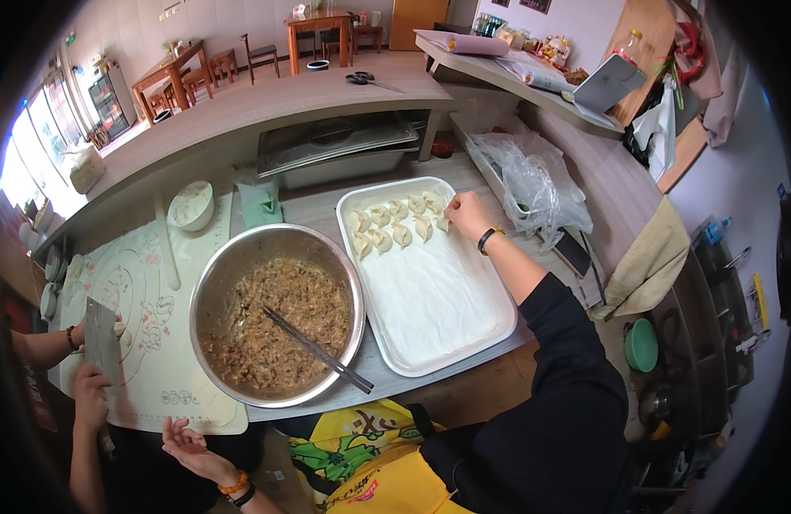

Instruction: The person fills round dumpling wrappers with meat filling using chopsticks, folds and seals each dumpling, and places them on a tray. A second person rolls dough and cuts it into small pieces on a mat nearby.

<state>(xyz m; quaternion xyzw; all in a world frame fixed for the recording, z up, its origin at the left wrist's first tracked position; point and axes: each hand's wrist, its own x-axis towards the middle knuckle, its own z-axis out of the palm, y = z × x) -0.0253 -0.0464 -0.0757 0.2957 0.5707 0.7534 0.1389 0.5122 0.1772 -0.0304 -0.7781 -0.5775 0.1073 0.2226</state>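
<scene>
My right hand pinches a dumpling at the far right corner of a white tray. Two rows of pleated dumplings sit along the tray's far end, on a white liner. My left hand is palm up with nothing in it, fingers apart, just off the near edge of a pastry mat. Between my hands stands a large steel bowl of minced filling. Dark chopsticks lean in it, their ends over the near rim.
At the left, a co-worker's hands hold a cleaver over small dough pieces. A rolling pin and a bowl of flour are on the mat. Right of the tray lie plastic bags and a phone. Scissors rest on the raised counter.
</scene>
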